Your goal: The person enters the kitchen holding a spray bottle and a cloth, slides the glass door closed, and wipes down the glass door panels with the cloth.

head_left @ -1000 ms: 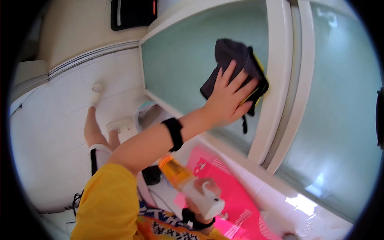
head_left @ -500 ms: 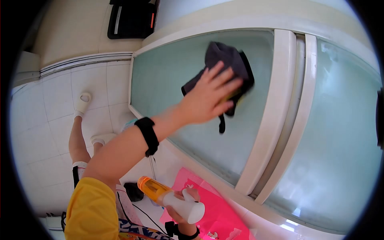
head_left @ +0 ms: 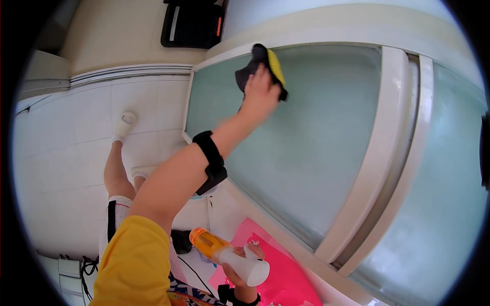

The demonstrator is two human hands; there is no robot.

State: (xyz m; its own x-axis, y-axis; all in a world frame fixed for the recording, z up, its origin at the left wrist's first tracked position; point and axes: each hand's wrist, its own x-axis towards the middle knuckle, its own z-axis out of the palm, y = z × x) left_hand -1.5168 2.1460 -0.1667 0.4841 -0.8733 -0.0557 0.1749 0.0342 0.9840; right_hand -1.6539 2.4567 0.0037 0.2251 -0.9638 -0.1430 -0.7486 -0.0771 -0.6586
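Observation:
My left hand [head_left: 261, 98] reaches up and away, its fingers pressed over a dark grey and yellow cloth [head_left: 275, 66]. The cloth lies against the upper left part of a frosted greenish glass panel [head_left: 316, 132] in a white frame. The hand is slightly blurred, and part of the cloth is hidden under it. Low in the view, my right hand [head_left: 239, 265] is wrapped round a white spray bottle [head_left: 250, 270] with an orange transparent section, which points up and to the left.
A pink sheet [head_left: 280, 275] lies below the panel. A black case [head_left: 193, 25] is at the top. My feet in pale slippers [head_left: 126, 120] stand on white floor tiles [head_left: 92, 153]. A second glass panel [head_left: 434, 204] is on the right. A black object [head_left: 181, 241] and a cable lie near the bottle.
My left hand and the cloth have moved up and left across the glass, and more of the cloth's yellow side shows. My right hand still holds the bottle. The view has shifted.

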